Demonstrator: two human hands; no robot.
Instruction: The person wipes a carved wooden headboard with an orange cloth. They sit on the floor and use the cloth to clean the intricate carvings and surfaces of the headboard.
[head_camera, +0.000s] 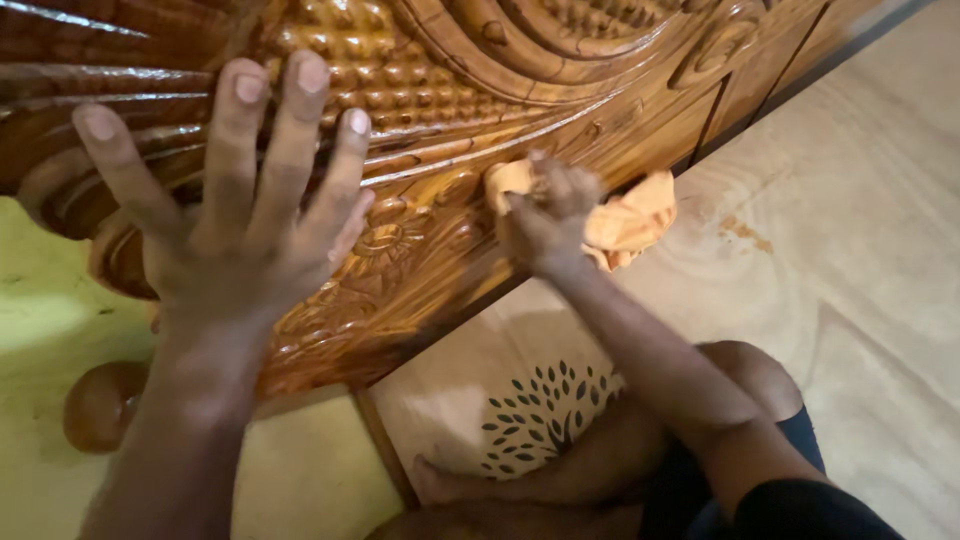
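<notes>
Two hands on a carved wooden panel

The left hand (235, 220) lies flat, fingers (290, 120) spread, on the glossy carved panel (450, 90); the right hand (548, 210) is closed around an orange cloth (630, 222), pressed against the carving's lower edge.

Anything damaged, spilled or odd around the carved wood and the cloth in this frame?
One thing: a small orange-brown stain on the pale floor sheet, right of the orange cloth in the right hand. The glossy carved panel under the left hand shows no visible damage.
</notes>
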